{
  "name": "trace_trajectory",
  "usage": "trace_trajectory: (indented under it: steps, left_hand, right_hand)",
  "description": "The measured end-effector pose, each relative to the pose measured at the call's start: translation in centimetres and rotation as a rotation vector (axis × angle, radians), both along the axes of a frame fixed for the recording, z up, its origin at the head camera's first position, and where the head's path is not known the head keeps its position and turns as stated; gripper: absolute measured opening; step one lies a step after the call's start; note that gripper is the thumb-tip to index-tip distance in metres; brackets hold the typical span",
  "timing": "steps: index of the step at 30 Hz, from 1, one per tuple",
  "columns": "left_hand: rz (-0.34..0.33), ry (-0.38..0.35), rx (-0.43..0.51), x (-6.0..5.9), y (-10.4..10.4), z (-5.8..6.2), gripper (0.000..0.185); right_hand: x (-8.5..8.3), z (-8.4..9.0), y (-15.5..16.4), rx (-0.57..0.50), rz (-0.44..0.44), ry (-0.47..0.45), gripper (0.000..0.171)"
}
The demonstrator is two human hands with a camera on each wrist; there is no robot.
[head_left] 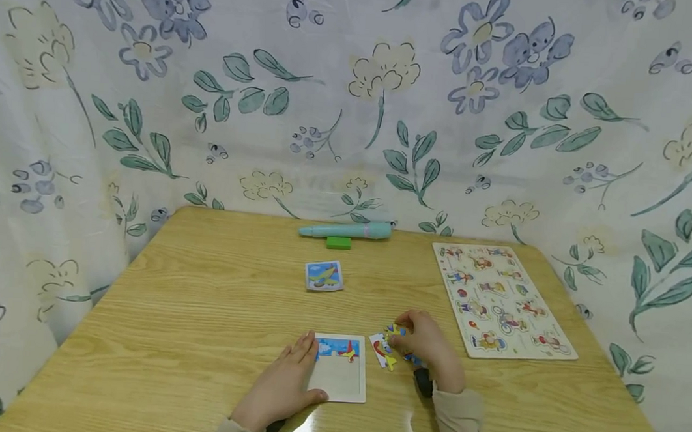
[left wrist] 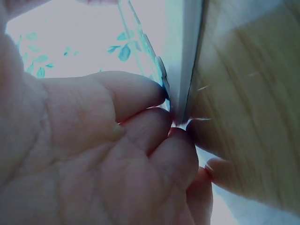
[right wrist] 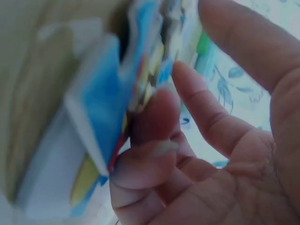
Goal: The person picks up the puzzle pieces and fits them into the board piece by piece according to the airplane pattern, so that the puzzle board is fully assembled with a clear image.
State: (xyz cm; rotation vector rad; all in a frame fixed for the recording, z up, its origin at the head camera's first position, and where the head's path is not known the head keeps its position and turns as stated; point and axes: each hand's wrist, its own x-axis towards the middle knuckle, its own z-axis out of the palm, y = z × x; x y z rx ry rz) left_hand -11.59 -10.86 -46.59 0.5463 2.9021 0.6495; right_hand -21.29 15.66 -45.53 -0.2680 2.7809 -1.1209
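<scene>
My left hand (head_left: 288, 377) lies on the left edge of a small white puzzle frame (head_left: 342, 376) near the table's front; a strip of blue picture pieces fills the frame's top. In the left wrist view its fingertips (left wrist: 159, 122) meet the frame's white edge (left wrist: 190, 56). To the right of the frame, my right hand (head_left: 424, 344) curls over a few loose colourful puzzle pieces (head_left: 383, 352). Close up, its fingers (right wrist: 154, 117) hold the blurred blue pieces (right wrist: 112, 98), with the thumb apart above them.
On the wooden table (head_left: 200, 300), a small picture puzzle (head_left: 324, 275) lies in the middle. A light blue pen (head_left: 348, 230) and a green block (head_left: 338, 242) sit at the back. A large peg puzzle board (head_left: 503, 299) lies at right. Flowered cloth surrounds the table.
</scene>
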Motion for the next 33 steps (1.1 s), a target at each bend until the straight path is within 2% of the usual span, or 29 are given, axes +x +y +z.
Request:
trace_trajectory:
  steps: [7,12,17,20,26,33]
  left_hand:
    - [0.002,-0.003,-0.008,0.1,0.1,0.0,0.09]
    - [-0.004,0.009,-0.01,0.1,0.1,0.2,0.09]
    - [0.0,0.002,-0.004,0.2,0.1,0.3,0.09]
    - [0.003,-0.006,-0.006,0.1,0.2,0.3,0.09]
    - [0.008,-0.009,-0.014,0.2,0.2,0.1,0.09]
    - [0.018,-0.005,-0.003,0.2,0.2,0.3,0.09]
  right_hand:
    - [0.2,-0.2,-0.4,0.027,0.003,0.014,0.024]
    - [0.2,-0.2,-0.3,-0.055,-0.029,0.008,0.017]
    - [0.2,0.0,-0.4,-0.112,-0.013,0.012,0.007]
    - [0.3,0.2,-0.5,-0.153,0.019,-0.037,0.006]
    - [0.5,0.2,-0.9,-0.305,0.104,-0.203,0.016]
    - [0.5,0.1,-1.9,-0.38,0.262,-0.209,0.02]
